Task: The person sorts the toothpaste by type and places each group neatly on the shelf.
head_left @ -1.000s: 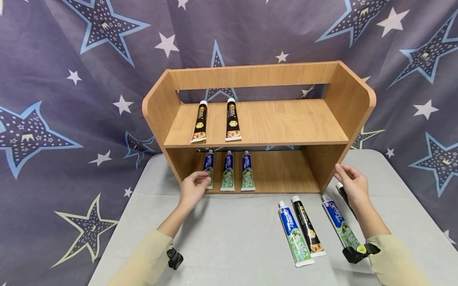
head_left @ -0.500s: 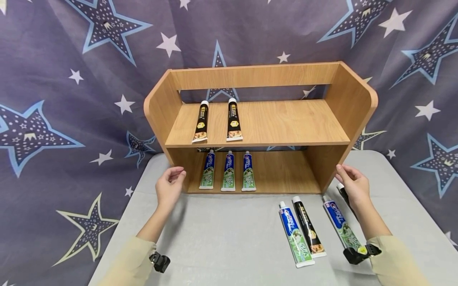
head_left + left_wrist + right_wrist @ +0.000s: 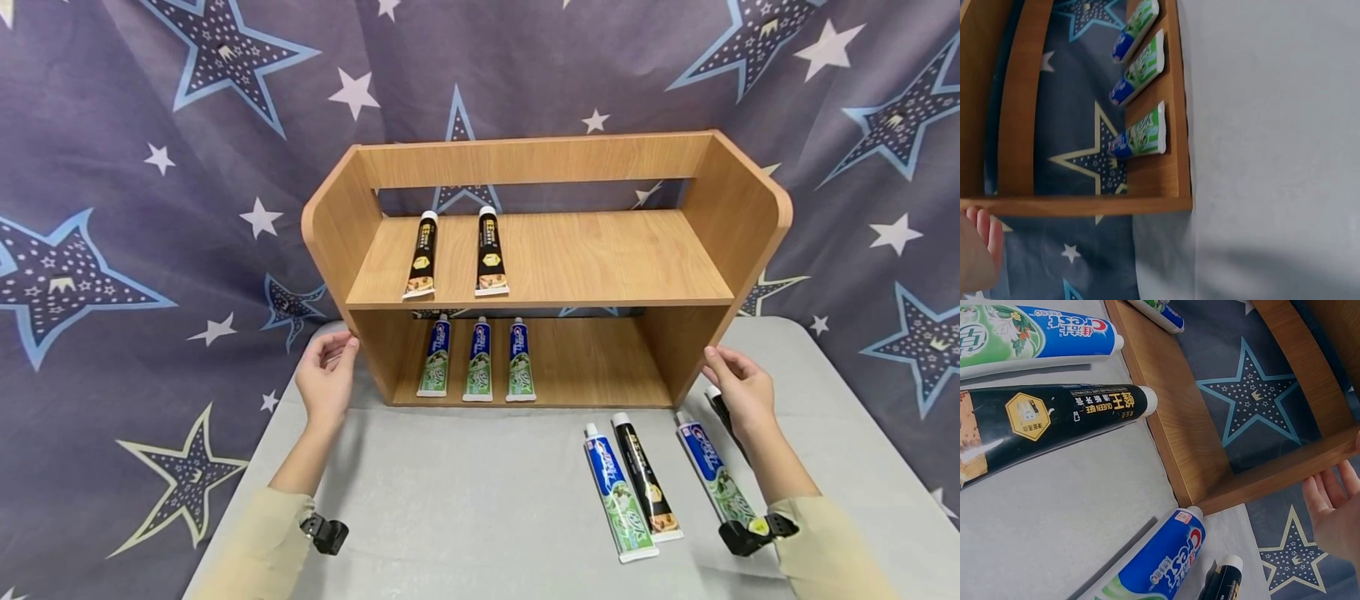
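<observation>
A two-tier wooden shelf (image 3: 540, 302) stands on the table. My left hand (image 3: 326, 379) is at its left side panel, thumb tip right at the panel's front edge and fingers loosely bent outside it. My right hand (image 3: 742, 392) touches the right side panel, its fingers (image 3: 1329, 490) against the outer face. On the lower tier lie three blue-and-green Crest toothpaste tubes (image 3: 434, 358), (image 3: 478, 362), (image 3: 520, 362), crimped ends forward. The upper tier bears two black toothpaste tubes (image 3: 422, 257), (image 3: 491, 254) towards its left.
In front of the shelf's right half, a Crest tube (image 3: 618, 496) and a black tube (image 3: 647, 475) lie side by side on the grey-covered table (image 3: 465, 500). Another Crest tube (image 3: 716, 471) and a partly hidden black tube (image 3: 720, 408) lie by my right hand. A star-patterned curtain (image 3: 187, 208) hangs behind.
My left hand has left the leftmost Crest tube on the lower tier and moved left to the outside of the shelf's left panel. That tube now lies slightly further left. The right hand stays put.
</observation>
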The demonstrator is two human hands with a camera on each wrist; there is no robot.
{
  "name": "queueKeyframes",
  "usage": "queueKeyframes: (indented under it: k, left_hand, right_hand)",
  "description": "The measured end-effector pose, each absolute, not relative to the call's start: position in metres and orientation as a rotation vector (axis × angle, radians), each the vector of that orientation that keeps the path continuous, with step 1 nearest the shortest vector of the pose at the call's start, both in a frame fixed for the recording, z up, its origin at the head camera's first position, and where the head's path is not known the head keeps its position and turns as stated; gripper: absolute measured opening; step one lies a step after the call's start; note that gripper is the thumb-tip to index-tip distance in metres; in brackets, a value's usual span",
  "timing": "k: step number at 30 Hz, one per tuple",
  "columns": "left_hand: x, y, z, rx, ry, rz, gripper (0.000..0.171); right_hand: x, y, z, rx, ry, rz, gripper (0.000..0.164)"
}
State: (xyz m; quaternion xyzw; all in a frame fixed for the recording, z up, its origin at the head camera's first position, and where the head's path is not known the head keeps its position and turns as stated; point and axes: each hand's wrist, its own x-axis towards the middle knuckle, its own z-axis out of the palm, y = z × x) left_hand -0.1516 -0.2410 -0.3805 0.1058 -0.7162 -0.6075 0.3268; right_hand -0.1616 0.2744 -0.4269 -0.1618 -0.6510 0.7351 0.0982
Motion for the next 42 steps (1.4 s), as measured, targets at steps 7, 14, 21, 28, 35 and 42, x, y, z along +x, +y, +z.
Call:
queueKeyframes:
  k: [7, 14, 21, 28, 35, 42]
  left_hand:
    - [-0.155, -0.252, -0.364, 0.184, -1.885, -1.686, 0.025]
    - [-0.171, -0.269, -0.368, 0.109, -1.975, -1.730, 0.020]
    - [-0.178, -0.278, -0.368, 0.074, -1.989, -1.820, 0.019]
    - [-0.181, -0.280, -0.367, 0.083, -2.013, -1.809, 0.022]
    - [-0.182, -0.280, -0.364, 0.074, -2.016, -1.820, 0.025]
    - [-0.182, -0.281, -0.364, 0.083, -2.027, -1.829, 0.024]
  right_hand:
    - [-0.164, 0.277, -0.432, -0.451, -1.949, 2.142, 0.026]
    - [-0.160, 0.274, -0.422, -0.507, -1.921, 2.219, 0.014]
    - [-0.158, 0.274, -0.418, -0.482, -1.950, 2.207, 0.013]
    - [-0.162, 0.280, -0.427, -0.460, -1.994, 2.174, 0.011]
    - [-0.198, 0.329, -0.514, -0.325, -1.928, 2.171, 0.027]
    - [-0.167, 0.309, -0.492, -0.443, -2.149, 2.067, 0.035]
